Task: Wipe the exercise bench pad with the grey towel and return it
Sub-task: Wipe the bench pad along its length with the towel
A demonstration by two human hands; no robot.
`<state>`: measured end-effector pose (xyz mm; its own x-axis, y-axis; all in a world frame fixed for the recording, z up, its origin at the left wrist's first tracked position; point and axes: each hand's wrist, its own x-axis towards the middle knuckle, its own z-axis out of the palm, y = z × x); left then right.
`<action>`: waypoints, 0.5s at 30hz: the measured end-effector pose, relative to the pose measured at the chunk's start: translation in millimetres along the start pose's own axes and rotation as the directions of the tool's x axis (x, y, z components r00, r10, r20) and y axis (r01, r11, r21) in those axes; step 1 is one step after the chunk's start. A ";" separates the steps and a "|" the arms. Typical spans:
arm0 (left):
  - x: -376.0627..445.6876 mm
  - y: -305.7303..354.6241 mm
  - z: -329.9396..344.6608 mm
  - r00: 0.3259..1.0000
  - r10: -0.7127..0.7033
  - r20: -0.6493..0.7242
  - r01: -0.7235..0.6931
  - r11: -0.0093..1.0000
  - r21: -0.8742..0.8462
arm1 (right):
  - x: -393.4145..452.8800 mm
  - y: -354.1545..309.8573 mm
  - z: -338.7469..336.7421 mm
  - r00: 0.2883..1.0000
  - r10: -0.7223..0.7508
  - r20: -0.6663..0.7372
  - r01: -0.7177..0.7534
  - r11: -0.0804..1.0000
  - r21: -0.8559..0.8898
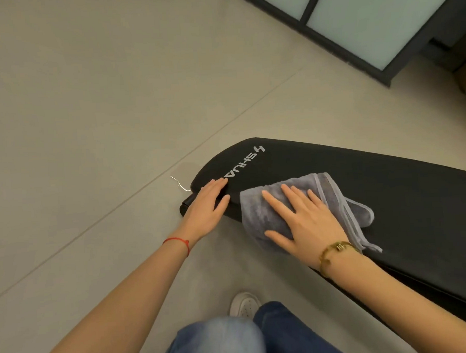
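The black bench pad (pixel 362 196) ran from the lower right toward the middle of the view, its rounded end pointing left and carrying white lettering (pixel 246 162). The grey towel (pixel 258 210) lay bunched on the pad near that end, its near edge hanging a little over the pad's side and a pale-trimmed corner trailing off to the right. The right hand (pixel 307 221) lay flat on top of the towel, fingers straight and spread, thumb out to the side, pressing the cloth against the pad. A gold bracelet (pixel 335 252) sat on that wrist. The left hand (pixel 206 204) rested on the rounded end of the pad just beside the towel, fingers straight and held close together, holding nothing. A red string (pixel 178 242) circled the left wrist. Below, the person's blue jeans (pixel 235 341) and a white shoe (pixel 244 305) showed over the pale tiled floor (pixel 88 116). A dark-framed frosted glass panel (pixel 366 21) stood at the upper right.
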<state>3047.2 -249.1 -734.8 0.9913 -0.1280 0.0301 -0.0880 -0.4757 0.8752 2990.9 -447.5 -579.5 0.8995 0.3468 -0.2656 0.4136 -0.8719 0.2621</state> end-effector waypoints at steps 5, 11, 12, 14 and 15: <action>4.4 -5.3 -3.1 0.999 0.001 0.042 -0.001 1.000 0.010 | 42.3 -39.1 12.5 0.999 0.038 0.022 -0.035 0.995 -0.097; 1.8 -6.6 0.6 1.000 -0.006 -0.014 0.007 1.000 0.024 | -29.6 -3.4 18.2 0.973 0.067 -0.219 -0.097 0.987 -0.129; 0.7 -4.9 2.1 1.000 -0.018 -0.020 0.018 1.000 0.017 | -35.2 1.9 19.9 0.971 0.076 -0.228 -0.111 0.983 -0.143; 0.2 -0.9 3.4 0.999 -0.036 -0.020 0.036 0.999 0.012 | -28.8 1.1 23.0 0.977 0.092 -0.194 -0.127 0.976 -0.175; 0.5 0.5 3.1 0.999 -0.040 -0.016 0.040 0.999 0.016 | -19.6 -4.6 22.7 0.981 0.104 -0.163 -0.134 0.974 -0.182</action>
<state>3047.4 -252.1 -735.8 0.9955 -0.0950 0.0031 -0.0498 -0.4940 0.8680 2968.2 -458.2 -596.6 0.9487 0.3055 -0.0818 0.3079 -0.8327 0.4602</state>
